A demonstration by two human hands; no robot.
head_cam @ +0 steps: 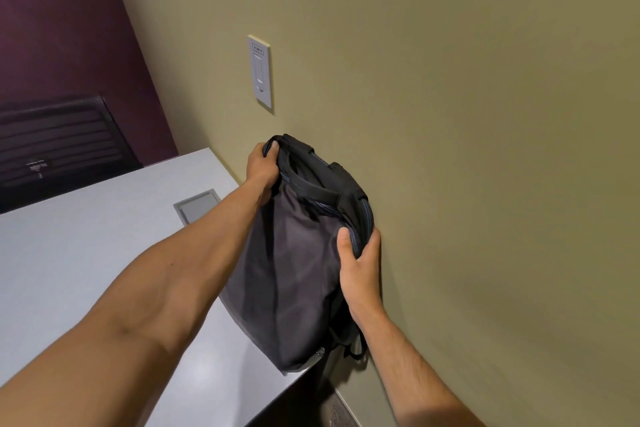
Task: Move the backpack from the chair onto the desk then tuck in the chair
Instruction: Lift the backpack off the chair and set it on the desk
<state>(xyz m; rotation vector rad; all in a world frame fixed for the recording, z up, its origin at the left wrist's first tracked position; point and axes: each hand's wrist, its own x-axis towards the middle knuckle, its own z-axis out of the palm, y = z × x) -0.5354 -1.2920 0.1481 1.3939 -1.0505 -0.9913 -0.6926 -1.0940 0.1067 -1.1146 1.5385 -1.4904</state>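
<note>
A dark grey and black backpack [294, 263] stands upright on the pale grey desk [69, 270], leaning against the olive wall at the desk's right edge. My left hand [261, 165] grips the backpack's top at its far side. My right hand [360, 263] clasps the backpack's near right side by the zip, thumb on the front panel. Its straps hang down past the desk's corner. The chair it came from is out of view.
A white wall switch plate [260, 74] sits on the olive wall [485, 149] above the backpack. A grey cable hatch [197, 206] is set into the desk. A black mesh chair back [59, 146] stands beyond the desk's far edge.
</note>
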